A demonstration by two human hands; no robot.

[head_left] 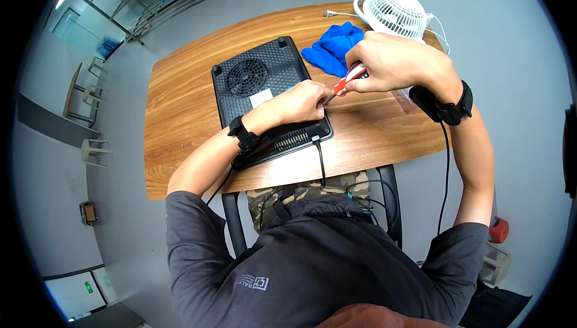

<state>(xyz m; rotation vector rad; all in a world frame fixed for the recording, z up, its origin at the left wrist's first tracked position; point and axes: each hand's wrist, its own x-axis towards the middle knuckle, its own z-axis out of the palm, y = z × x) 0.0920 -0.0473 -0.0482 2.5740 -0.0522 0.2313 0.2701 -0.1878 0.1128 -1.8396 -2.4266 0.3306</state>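
Observation:
A flat black induction cooker [273, 59] lies underside up on the wooden table, its round fan grille [246, 76] and corner feet showing. My right hand [396, 63] is closed round the red and white handle of a screwdriver [344, 85]. The screwdriver slants down to the left, its metal shaft reaching the cooker's right edge. My left hand [303, 101] rests on the cooker near that edge, fingers curled and pressed together right beside the screwdriver's tip. What these fingers pinch, and the exact spot under the tip, are hidden. A white label [261, 98] shows partly beside my left wrist.
A crumpled blue cloth [336, 45] lies beyond my right hand. Behind it, at the table's [180, 106] far right, stands a white fan [393, 12] with its cord. A black cable [320, 157] hangs from the cooker over the near table edge. Black straps with cables circle both wrists.

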